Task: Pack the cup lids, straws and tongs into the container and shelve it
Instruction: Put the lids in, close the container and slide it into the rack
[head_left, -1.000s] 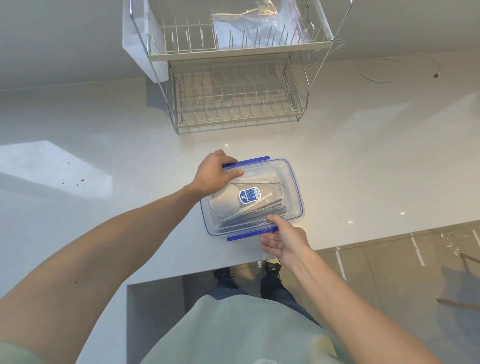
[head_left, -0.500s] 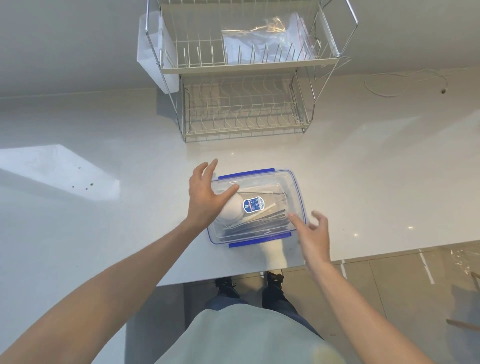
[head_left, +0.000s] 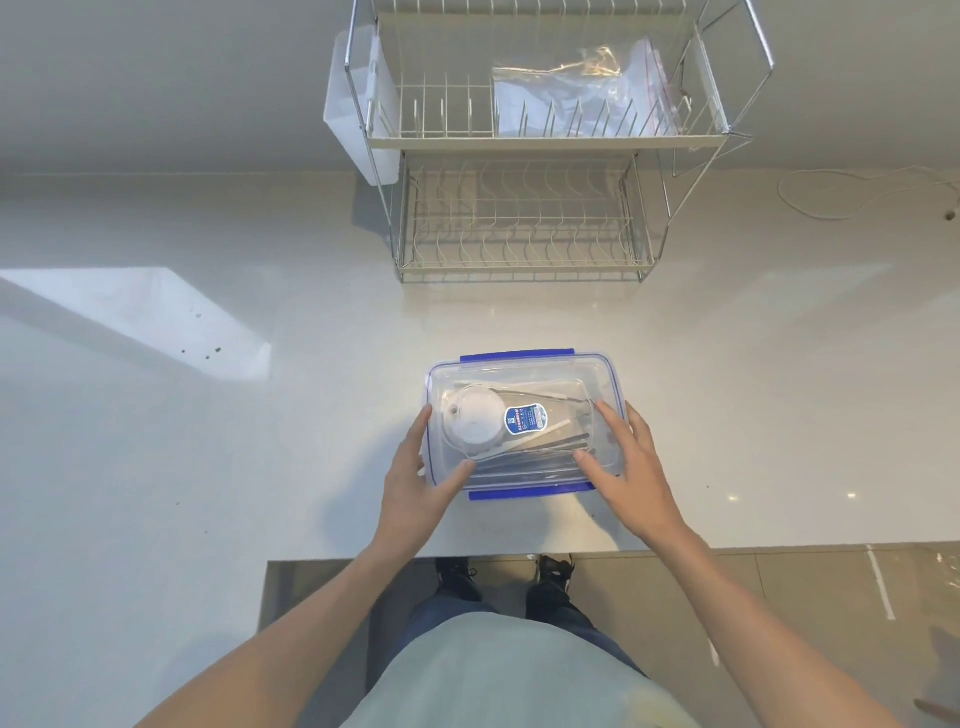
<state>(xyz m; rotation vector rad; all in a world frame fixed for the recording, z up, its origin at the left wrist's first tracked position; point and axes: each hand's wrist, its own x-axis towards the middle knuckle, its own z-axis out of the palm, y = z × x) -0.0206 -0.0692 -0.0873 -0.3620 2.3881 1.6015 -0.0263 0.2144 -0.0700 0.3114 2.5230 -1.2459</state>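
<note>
We see the clear container (head_left: 524, 421) with blue clips, lid on, sitting on the white table (head_left: 208, 467) at the centre of the frame. Our left hand (head_left: 415, 483) and right hand (head_left: 628, 467) cup its two short ends, fingers spread and touching the lid, not clenched. A white cup lid (head_left: 475, 421) shows inside. The wire rack (head_left: 524, 156) stands at upper centre.

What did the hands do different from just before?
A second ago the left hand pressed the far left corner of the box and the right hand worked the near blue clip. Both let go and slid to the box's two short ends, fingers open against it. The box stayed on the counter, lid on; the rack is unchanged.
</note>
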